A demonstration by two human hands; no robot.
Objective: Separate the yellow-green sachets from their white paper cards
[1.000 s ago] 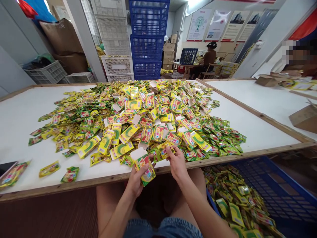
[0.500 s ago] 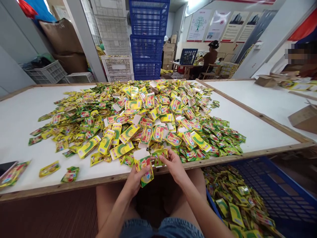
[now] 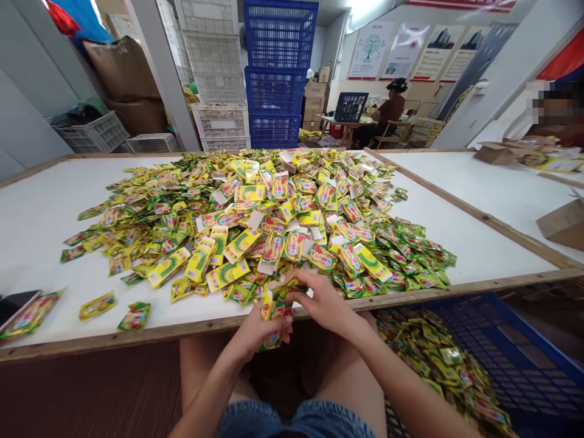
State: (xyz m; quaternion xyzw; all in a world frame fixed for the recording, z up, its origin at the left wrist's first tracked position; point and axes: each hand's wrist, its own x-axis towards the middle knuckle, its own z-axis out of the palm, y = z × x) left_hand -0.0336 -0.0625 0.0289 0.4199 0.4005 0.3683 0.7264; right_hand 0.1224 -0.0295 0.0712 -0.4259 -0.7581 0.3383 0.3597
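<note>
My left hand [image 3: 260, 331] is closed around a small yellow and green cardboard box [image 3: 270, 313], held upright just off the table's front edge. Pinched in my right hand [image 3: 322, 298] is a green and yellow candy packet [image 3: 287, 287], at the box's open top. Part of the packet seems to be inside the box mouth, though fingers hide how far. Beyond both hands a heap of printed boxes [image 3: 223, 275] and shiny packets [image 3: 415, 255] covers the table's middle.
A wooden strip [image 3: 479, 213] divides the white table [image 3: 36, 201]. A phone [image 3: 18, 304] and loose packets lie front left. By my right leg stands a blue crate [image 3: 524, 353] full of packets. Stacked crates [image 3: 278, 73] rise behind; a person [image 3: 392, 109] sits at a far table.
My right hand has brought the packet left, from beside the box to its open top. My left hand has turned the box, and its white flap no longer stands up.
</note>
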